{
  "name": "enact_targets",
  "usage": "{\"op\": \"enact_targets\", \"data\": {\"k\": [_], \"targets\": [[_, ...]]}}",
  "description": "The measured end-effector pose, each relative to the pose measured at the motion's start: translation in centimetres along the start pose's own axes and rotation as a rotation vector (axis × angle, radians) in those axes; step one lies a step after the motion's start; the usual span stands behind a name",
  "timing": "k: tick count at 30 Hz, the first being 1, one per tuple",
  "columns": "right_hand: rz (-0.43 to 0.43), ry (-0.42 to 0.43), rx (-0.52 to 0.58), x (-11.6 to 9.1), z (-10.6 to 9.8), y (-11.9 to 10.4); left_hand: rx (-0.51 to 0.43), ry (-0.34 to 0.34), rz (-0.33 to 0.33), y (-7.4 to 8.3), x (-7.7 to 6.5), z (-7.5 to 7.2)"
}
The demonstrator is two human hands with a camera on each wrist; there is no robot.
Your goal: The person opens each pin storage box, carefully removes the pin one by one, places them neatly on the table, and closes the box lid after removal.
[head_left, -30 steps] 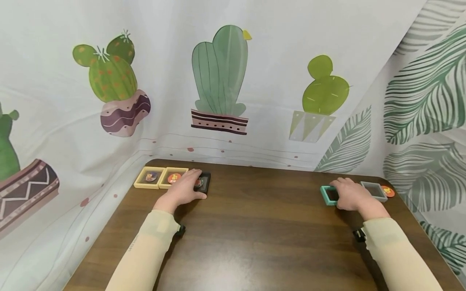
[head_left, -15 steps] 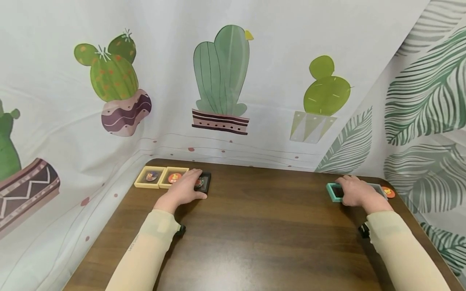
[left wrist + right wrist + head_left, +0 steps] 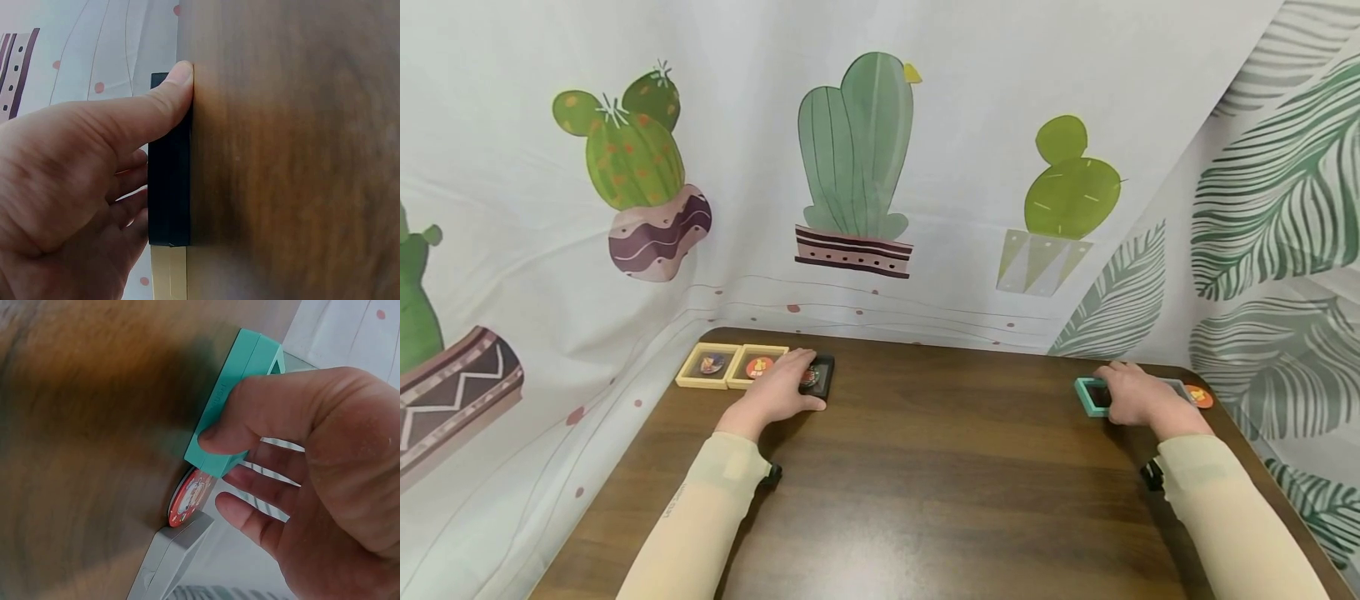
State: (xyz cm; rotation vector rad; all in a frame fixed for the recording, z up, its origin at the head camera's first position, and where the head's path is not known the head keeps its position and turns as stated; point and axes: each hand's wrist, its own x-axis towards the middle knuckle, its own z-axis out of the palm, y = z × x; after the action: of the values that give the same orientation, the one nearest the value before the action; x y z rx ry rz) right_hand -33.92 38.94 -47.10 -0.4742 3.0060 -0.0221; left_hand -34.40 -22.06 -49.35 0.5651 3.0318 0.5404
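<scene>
My left hand [image 3: 770, 390] grips a black square display frame [image 3: 824, 380] with a round badge inside, thumb along its near side and fingers on the far side. In the left wrist view, the black frame's edge [image 3: 169, 181] lies against the end of a yellow frame. At the far right my right hand [image 3: 1138, 395] holds a teal display frame [image 3: 1082, 397], thumb on its near side [image 3: 215, 403]. Between the teal frame and a grey frame [image 3: 165, 556], the right wrist view shows a round red badge [image 3: 189, 499]; my hand hides this spot from the head view.
Two yellow frames [image 3: 702, 383], each with a round badge, line up left of the black one along the table's back edge. An orange round badge [image 3: 1199, 396] lies beside the grey frame near the right edge. A cactus-print cloth [image 3: 955, 167] hangs behind the brown table [image 3: 940, 467].
My right hand has slid the teal frame a little to the right, towards the grey frame, and now covers more of the grey one. My left hand stays in place on the black frame.
</scene>
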Motion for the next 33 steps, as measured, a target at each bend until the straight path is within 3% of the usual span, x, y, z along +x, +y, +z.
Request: {"op": "enact_targets", "data": {"k": [23, 33], "targets": [[-0.006, 0.015, 0.016, 0.1, -0.1, 1.7, -0.007, 0.010, 0.003, 0.2, 0.2, -0.1], [0.012, -0.019, 0.021, 0.1, 0.0, 1.5, -0.008, 0.021, 0.001, 0.3, 0.0, -0.1]]}}
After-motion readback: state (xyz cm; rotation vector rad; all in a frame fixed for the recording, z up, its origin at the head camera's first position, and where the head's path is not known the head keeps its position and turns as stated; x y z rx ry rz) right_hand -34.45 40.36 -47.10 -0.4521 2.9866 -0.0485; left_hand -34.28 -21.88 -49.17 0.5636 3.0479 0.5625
